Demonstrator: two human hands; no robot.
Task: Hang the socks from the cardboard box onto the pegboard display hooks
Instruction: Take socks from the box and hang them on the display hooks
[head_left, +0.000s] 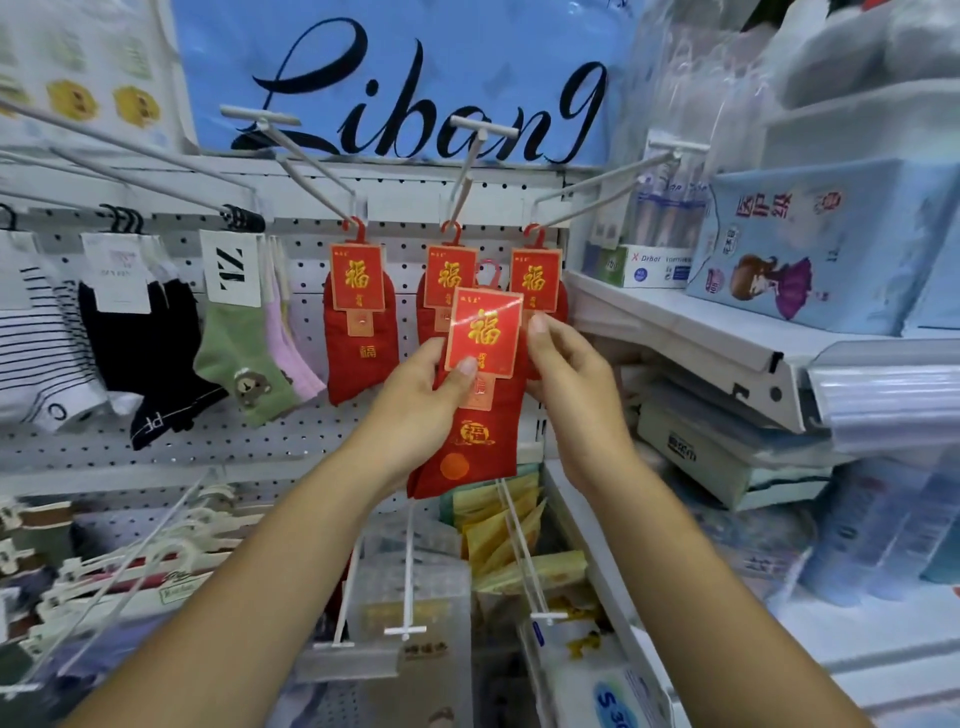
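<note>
Before the white pegboard (260, 447), both hands hold up 1 pair of red socks (480, 436).
The left hand (415, 410) pinches the lower left of its red and gold card (484, 332), thumb on the front; the right hand (571, 395) grips the card's right edge. 3 matching pairs (361, 358) hang from hooks (311, 172) just behind, beside green socks (239, 353) and black socks (150, 353).

Four red sock packs (484, 340), two hands (415, 415), one blue sign (519, 41)
</note>
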